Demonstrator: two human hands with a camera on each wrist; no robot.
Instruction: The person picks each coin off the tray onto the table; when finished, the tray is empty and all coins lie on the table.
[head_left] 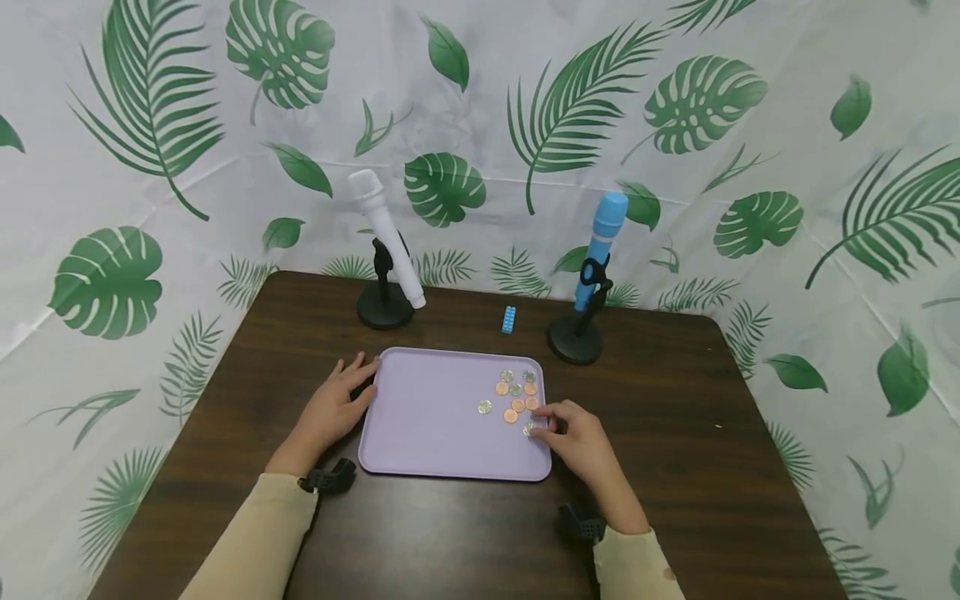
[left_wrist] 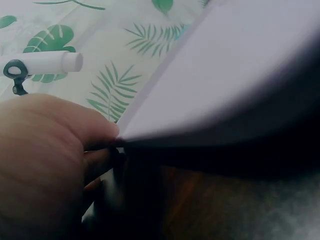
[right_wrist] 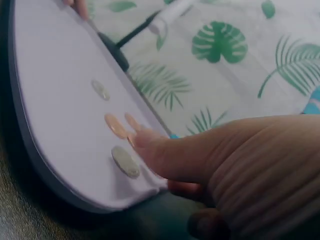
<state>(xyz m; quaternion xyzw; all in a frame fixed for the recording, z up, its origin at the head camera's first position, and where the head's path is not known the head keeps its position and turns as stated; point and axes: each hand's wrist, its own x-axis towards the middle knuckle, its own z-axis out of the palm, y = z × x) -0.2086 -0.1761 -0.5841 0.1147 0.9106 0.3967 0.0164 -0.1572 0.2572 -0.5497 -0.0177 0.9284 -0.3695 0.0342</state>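
My left hand (head_left: 333, 408) holds the left rim of a lilac tray (head_left: 427, 417), which lies flat on the table. In the left wrist view the thumb (left_wrist: 102, 127) rests at the rim and the other fingers are partly hidden below. My right hand (head_left: 577, 437) is over the tray's right edge, thumb and index finger apart. The thumb tip is at a silver coin (head_left: 528, 429) near that edge; the index fingertip is close to a copper coin (head_left: 532, 403). Several more copper and silver coins lie on the right side, with one silver coin (head_left: 485, 407) further left.
Behind the tray's left end, a white microphone (head_left: 390, 237) leans in a black stand (head_left: 384, 307). Behind the right end, a blue microphone (head_left: 602, 242) is held in another stand (head_left: 574, 337). A small blue studded block (head_left: 509, 319) lies between them. A leaf-print cloth (head_left: 480, 125) hangs behind.
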